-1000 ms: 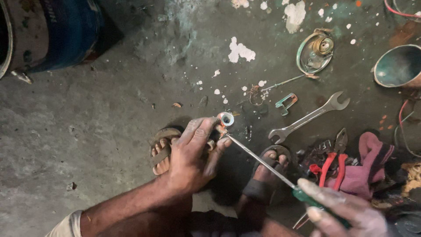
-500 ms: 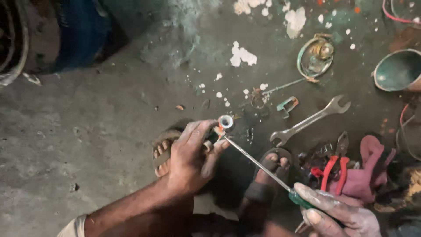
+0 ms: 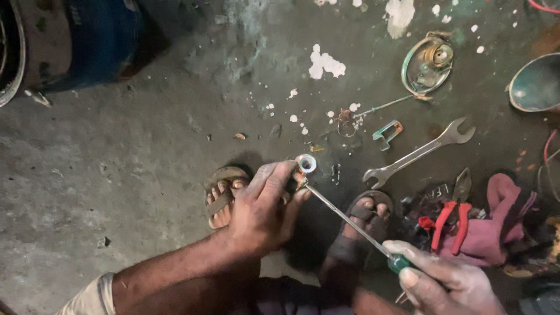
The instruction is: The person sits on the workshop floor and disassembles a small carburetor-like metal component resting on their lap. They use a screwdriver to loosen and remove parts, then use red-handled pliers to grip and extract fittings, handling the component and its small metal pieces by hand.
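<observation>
My left hand grips a small part with a white ring-shaped end, held above my sandalled feet. My right hand, at the lower right, holds a screwdriver with a green handle. Its long metal shaft runs up and left, and the tip meets the part just below the white ring. How the tip sits in the part is hidden by my left fingers.
An open-ended spanner lies on the dirty concrete floor to the right. Red-handled pliers rest on a pink rag. A round metal lid, a bowl, a small clamp and a blue drum surround the spot.
Both hands shifted slightly right and down in view. The grip on the part and on the screwdriver stays the same.
</observation>
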{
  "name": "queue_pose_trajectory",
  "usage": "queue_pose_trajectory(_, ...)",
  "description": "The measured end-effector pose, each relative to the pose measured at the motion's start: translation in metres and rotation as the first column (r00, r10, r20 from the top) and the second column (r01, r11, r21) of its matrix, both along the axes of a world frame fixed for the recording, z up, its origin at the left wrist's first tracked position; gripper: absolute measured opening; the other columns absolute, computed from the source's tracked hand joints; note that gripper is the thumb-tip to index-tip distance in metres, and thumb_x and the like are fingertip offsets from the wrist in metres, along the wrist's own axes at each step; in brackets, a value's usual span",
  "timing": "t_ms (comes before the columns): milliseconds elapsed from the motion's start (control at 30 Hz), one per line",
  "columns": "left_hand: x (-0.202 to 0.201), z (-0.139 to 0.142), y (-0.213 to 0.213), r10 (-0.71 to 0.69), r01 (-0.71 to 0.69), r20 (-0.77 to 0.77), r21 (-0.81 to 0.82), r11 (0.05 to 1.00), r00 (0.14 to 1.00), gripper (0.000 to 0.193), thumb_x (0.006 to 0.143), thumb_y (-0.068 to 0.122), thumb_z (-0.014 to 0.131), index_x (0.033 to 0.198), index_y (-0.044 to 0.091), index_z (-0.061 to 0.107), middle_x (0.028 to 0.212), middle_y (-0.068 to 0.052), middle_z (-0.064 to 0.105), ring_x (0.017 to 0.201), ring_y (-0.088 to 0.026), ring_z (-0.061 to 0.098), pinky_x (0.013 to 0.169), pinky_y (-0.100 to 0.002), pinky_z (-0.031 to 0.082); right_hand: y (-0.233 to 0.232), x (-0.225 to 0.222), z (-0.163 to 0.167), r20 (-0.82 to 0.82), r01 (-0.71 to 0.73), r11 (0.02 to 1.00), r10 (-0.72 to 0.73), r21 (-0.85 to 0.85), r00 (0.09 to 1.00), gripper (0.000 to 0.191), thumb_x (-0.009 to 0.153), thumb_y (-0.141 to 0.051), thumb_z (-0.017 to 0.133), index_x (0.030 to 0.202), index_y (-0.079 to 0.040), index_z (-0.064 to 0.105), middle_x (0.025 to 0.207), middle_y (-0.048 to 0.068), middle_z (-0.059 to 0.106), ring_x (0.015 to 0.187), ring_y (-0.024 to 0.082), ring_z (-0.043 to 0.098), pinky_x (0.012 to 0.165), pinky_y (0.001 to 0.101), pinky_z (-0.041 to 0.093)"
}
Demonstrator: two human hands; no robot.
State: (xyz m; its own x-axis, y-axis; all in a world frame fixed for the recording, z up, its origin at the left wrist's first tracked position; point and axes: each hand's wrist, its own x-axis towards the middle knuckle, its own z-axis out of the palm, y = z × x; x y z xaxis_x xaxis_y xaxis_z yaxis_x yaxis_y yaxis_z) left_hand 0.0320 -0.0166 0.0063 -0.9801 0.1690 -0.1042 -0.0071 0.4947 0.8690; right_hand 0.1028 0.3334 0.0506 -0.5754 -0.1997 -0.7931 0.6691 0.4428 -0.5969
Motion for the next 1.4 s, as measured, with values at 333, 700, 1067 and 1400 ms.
queue_pose_trajectory(333,-0.001,0.002,0.004,0.061,-0.063,-0.052,-0.040,0.997,0.997,0.049,0.093,0.014,0.077,0.135,0.003,0.055,0.119,-0.017,0.065,0.104,-0.036,0.069,0.082,-0.042,0.058,-0.024,-0.033,0.026,-0.677,-0.271,0.845,0.532,0.461,0.509,0.039,0.087,-0.026,0.072,0.124,-0.013,0.074,0.078,0.004,0.068,0.064,0.015,0.063,0.058,0.0332,0.051)
queue_pose_trajectory(700,0.013,0.001,-0.004,0.031,-0.031,0.008,-0.026,0.999,0.999,0.052,0.093,0.013,0.076,0.137,0.001,0.053,0.109,-0.016,0.064,0.086,-0.031,0.068,0.068,-0.040,0.056,-0.037,-0.016,0.016,-0.031,0.018,0.999,-0.020,-0.045,0.999,0.043,0.086,-0.012,0.069,0.129,-0.006,0.068,0.081,0.005,0.066,0.064,0.015,0.065,0.058,0.0329,0.053)
queue_pose_trajectory(1067,0.012,0.018,-0.007,0.112,-0.116,-0.050,-0.102,0.988,0.992,0.053,0.091,0.020,0.077,0.136,0.003,0.056,0.112,-0.015,0.065,0.090,-0.034,0.069,0.070,-0.042,0.057,-0.031,-0.048,0.050,-0.548,-0.157,0.981,0.194,0.114,0.814,0.056,0.079,-0.015,0.070,0.135,-0.008,0.069,0.091,0.008,0.071,0.067,0.016,0.066,0.061,0.0331,0.053)
queue_pose_trajectory(1400,0.025,0.002,-0.012,0.074,-0.080,-0.055,-0.114,0.990,0.996,0.056,0.089,0.019,0.080,0.135,-0.003,0.057,0.101,-0.014,0.065,0.081,-0.030,0.069,0.065,-0.040,0.055,-0.034,-0.018,0.027,-0.001,0.114,0.993,-0.114,-0.021,0.994,0.055,0.078,-0.015,0.071,0.133,-0.007,0.067,0.092,0.008,0.072,0.072,0.017,0.068,0.065,0.0355,0.056)
